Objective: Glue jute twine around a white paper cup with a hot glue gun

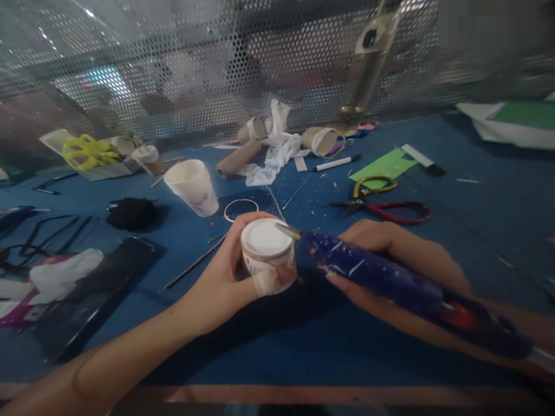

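Blue table [338, 358], perforated metal screen [195, 75] on far side. Left hand [225, 283]: fingers wrapped around white paper cup [265, 238], center. Right hand [407, 248]: fingers gripping blue glue gun [377, 274], tip at cup's rim. Stacked cups [193, 188] farther left, cutters [359, 202] right.

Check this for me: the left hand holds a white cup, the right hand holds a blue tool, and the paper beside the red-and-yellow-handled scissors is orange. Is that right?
Not quite: the head view shows that the paper beside the red-and-yellow-handled scissors is green. The left hand does hold a white cup, and the right hand a blue tool.
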### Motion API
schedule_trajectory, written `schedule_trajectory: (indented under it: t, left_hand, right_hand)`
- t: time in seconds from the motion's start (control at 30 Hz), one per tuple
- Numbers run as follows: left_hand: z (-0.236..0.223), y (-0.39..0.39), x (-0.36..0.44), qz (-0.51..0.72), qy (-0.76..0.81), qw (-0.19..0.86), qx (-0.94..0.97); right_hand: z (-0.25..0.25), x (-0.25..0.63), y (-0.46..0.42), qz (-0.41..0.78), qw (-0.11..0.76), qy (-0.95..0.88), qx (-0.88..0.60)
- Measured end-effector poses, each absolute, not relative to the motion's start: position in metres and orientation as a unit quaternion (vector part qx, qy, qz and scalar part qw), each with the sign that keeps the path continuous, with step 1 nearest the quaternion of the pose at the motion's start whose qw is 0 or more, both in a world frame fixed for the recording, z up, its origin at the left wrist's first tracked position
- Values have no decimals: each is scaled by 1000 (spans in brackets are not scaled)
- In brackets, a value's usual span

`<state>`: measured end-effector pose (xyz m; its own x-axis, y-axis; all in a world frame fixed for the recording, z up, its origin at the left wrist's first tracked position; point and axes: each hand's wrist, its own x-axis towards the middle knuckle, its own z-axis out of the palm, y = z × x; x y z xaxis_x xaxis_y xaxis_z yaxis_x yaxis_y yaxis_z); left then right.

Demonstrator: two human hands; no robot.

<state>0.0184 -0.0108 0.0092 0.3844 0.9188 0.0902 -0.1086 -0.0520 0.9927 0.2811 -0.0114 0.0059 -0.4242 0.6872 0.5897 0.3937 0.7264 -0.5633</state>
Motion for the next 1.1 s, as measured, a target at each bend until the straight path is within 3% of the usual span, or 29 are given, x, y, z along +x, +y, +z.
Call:
schedule_trajectory:
  t: [0.33, 0.53, 0.73, 1.1]
  left_hand:
    - [13, -9, 28, 443, 333, 612, 564]
    - [11, -9, 33, 436, 338, 614, 564]
    - [13, -7, 34, 432, 351, 618, 555]
    - [12, -7, 34, 460, 353, 588, 564]
  right_hand:
    - [-7, 271, -10, 200, 459, -836, -223]
    - [0, 265, -10, 160, 472, -832, -245]
    - [2, 269, -13, 185, 451, -836, -252]
    - [4, 258, -10, 238, 486, -791, -286]
